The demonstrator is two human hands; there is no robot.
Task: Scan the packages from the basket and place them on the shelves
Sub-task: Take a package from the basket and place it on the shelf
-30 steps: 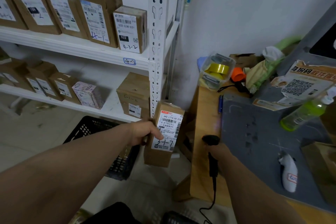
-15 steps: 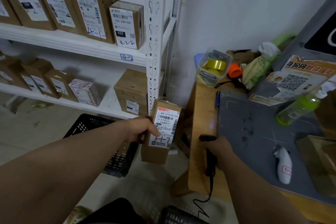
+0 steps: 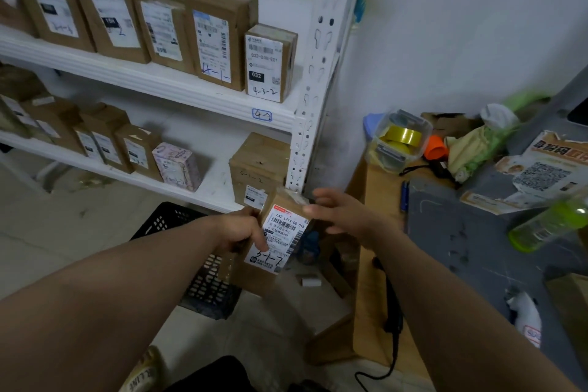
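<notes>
Right hand (image 3: 343,216), scanner (image 3: 394,315) set down, reaches open toward the package (image 3: 286,226) the left hand (image 3: 241,229) grips — shelving likely next.

The white label on the package (image 3: 280,240) lowest in view reads "642 L714-00 015", with "3-1-7" handwritten below. On the upper shelf, the small box (image 3: 269,64) at the right end shows "032-038-E01", "032" and a handwritten "4-3-2". The taller box (image 3: 216,41) beside it bears "4-1-1", and the shelf-edge tag (image 3: 262,114) says "4-2".

The lower shelf (image 3: 216,189) has open room between the pink box (image 3: 176,165) and the brown carton (image 3: 257,162).
</notes>
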